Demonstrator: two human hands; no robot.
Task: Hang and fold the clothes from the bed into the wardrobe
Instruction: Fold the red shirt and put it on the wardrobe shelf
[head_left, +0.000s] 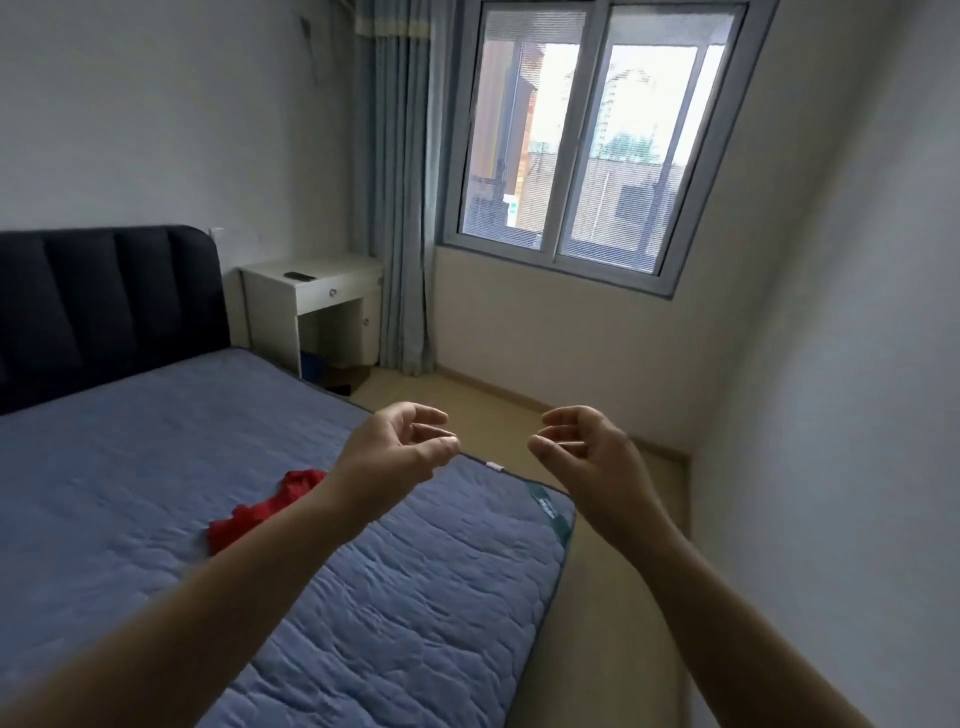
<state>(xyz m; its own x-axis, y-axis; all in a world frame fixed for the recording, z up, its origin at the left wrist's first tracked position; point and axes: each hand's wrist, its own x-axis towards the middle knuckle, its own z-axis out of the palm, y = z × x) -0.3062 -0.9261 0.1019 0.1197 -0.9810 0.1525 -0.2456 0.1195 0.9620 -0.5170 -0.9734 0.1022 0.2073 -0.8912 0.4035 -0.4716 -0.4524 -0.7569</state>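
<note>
Only one red garment (260, 512) is visible on the bed (156, 467), crumpled near the middle and partly hidden by the left forearm. The left hand (400, 449) and right hand (582, 447) are raised above the bed's corner, fingers loosely curled apart, holding nothing. The task looks nearly done (the wardrobe is out of view).

Quilted matt cloth covers the bed (156, 467); the red garment (260, 512) is soft fabric (crumpled); headboard (104, 306) padded upholstery.
</note>
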